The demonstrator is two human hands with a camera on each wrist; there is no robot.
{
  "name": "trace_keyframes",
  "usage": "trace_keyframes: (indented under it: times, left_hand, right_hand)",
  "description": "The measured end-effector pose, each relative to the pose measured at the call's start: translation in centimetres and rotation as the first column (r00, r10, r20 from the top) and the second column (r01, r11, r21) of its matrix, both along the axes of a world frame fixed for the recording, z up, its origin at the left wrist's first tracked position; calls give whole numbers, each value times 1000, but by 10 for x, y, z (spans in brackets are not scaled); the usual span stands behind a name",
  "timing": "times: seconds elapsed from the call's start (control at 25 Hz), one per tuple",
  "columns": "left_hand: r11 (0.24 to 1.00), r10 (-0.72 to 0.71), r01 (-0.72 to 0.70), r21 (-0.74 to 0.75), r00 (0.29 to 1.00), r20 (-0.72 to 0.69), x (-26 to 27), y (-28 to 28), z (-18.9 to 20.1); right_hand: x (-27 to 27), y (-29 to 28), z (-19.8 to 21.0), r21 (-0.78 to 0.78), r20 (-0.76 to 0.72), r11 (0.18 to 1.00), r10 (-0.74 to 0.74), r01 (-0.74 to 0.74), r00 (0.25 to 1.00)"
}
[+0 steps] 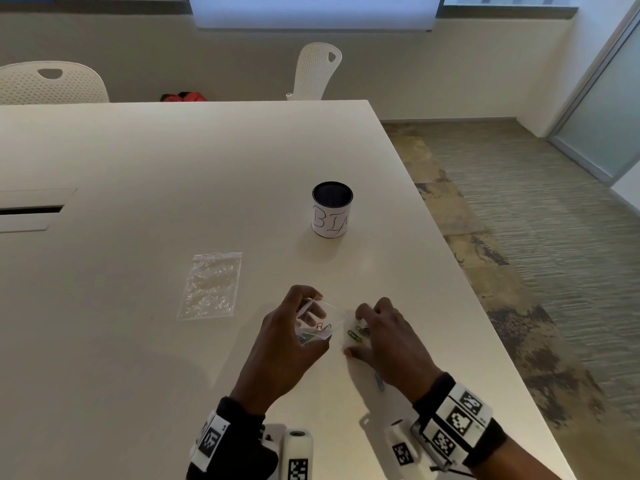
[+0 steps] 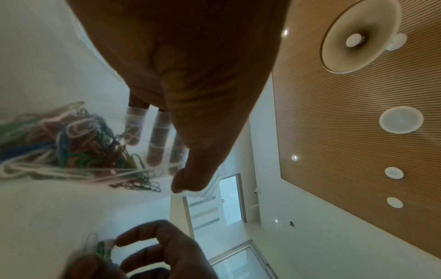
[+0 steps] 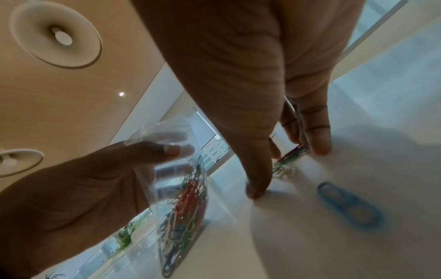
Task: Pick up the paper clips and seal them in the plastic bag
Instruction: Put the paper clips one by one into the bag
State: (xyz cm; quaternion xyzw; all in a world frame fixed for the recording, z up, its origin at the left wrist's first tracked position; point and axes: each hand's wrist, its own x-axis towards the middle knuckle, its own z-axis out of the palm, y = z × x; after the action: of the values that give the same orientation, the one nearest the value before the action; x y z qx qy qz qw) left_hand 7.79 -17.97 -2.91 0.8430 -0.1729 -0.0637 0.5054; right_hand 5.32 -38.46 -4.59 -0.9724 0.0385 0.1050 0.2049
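My left hand [image 1: 311, 318] grips a small clear plastic bag [image 1: 313, 327] at its open mouth, thumb outside and fingers [image 2: 156, 143] inside. Several coloured paper clips [image 2: 71, 143] fill the bag's lower part [image 3: 186, 200]. Just right of it, my right hand [image 1: 356, 342] arches over a few loose paper clips [image 1: 360, 332] on the white table [image 1: 173, 375]. Its fingertips [image 3: 317, 145] touch those clips [image 3: 288, 158], while the thumb [image 3: 256, 188] rests on the table a little short of them. A blue clip [image 1: 379, 381] lies under the right wrist, also seen in the right wrist view [image 3: 350, 207].
A second, empty clear bag [image 1: 211, 285] lies flat on the table to the left. A black cup [image 1: 331, 209] with a white label marked BIN stands farther back. The table's right edge [image 1: 485, 306] runs close to my right hand.
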Motion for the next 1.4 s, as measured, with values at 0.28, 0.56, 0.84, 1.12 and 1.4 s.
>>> trace_keyframes:
  times: [0.28,0.56,0.84,1.12,1.4]
  left_hand:
    - [1000,6,-6,-1,1000,4,2,-3,0]
    - [1000,13,-13,1,1000,3,1,-3,2]
    - [1000,16,-16,-9,1000,-9,0,-1,2]
    - [1000,4,-4,0,1000,-20,-1,-3,3]
    - [1000,12,-11,18,999,-37,-2,-3,6]
  right_hand:
    - [7,19,3,-21,51,992,129,-128,990]
    - [14,9,8,-84,88,987,146,-138,985]
    - [16,-33,35,593,39,799,-157,104,987]
    - [11,-1,76,662,234,737,-26,-140,972]
    - [19,9,79,452,343,828,184,-334,921]
